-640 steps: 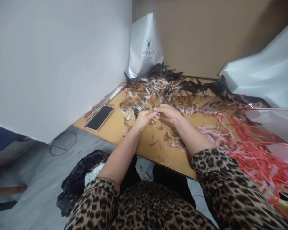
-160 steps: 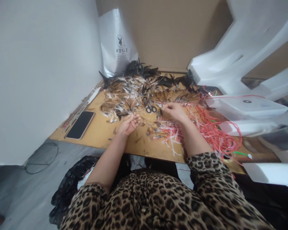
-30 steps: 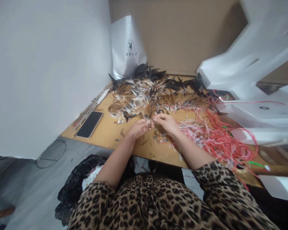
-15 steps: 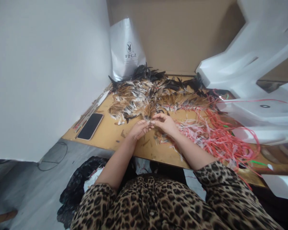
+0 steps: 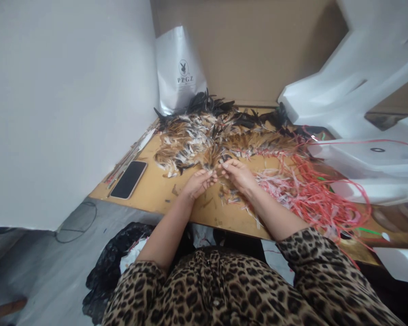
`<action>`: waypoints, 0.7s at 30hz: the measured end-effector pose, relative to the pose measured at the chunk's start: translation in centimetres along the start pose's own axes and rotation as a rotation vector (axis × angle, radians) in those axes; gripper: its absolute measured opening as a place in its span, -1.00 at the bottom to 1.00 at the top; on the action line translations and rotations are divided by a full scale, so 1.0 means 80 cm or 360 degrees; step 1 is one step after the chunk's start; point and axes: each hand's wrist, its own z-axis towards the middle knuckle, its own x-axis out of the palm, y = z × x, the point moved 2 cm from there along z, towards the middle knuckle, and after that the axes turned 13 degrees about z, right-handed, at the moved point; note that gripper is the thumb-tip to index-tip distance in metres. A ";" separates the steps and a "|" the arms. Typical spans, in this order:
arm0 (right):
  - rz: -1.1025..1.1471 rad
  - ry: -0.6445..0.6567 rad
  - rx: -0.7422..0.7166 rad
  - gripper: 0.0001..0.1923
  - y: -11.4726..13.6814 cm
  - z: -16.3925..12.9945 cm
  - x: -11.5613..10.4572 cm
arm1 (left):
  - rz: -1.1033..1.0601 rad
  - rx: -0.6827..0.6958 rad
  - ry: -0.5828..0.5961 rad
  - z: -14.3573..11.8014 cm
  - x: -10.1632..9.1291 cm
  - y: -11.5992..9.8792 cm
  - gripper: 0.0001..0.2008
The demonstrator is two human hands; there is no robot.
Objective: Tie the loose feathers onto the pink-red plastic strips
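Observation:
Between finger and thumb, my left hand pinches the base of a small bunch of brown feathers that fans away from me. A short gap to its right, my right hand is closed in a pinch; whatever it grips is too small to make out. Just beyond both hands spreads a large pile of brown, white and black feathers on the wooden table. Beside my right forearm lies a heap of pink and red strips.
A phone lies at the table's left, near thin sticks. Behind the feathers stands a silver bag. White foam pieces rise on the right. On the floor sits a black plastic bag; a white panel borders the left.
My right hand has drawn slightly away to the right from my left hand, leaving a gap between their fingertips. The left hand stays at the feather bunch.

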 end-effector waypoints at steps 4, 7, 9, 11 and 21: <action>0.0105 0.0035 -0.0001 -0.81 0.003 -0.001 0.002 | -0.0024 -0.0003 -0.0010 0.000 0.000 -0.001 -0.80; 0.0137 0.0060 0.0002 -0.81 0.004 -0.001 0.002 | -0.0020 -0.0001 -0.0032 -0.001 0.000 -0.003 -0.80; 0.0126 0.0069 -0.0009 -0.81 0.004 0.000 0.001 | -0.0009 0.0003 -0.0068 -0.001 -0.001 -0.003 -0.80; 0.0050 0.0073 -0.0069 -0.82 0.003 0.000 0.000 | 0.0009 0.0011 -0.0106 0.000 -0.002 -0.003 -0.79; -0.1135 0.0281 -0.1058 -0.90 0.030 -0.015 0.013 | 0.0490 -0.0030 -0.0178 0.002 0.003 0.002 -0.71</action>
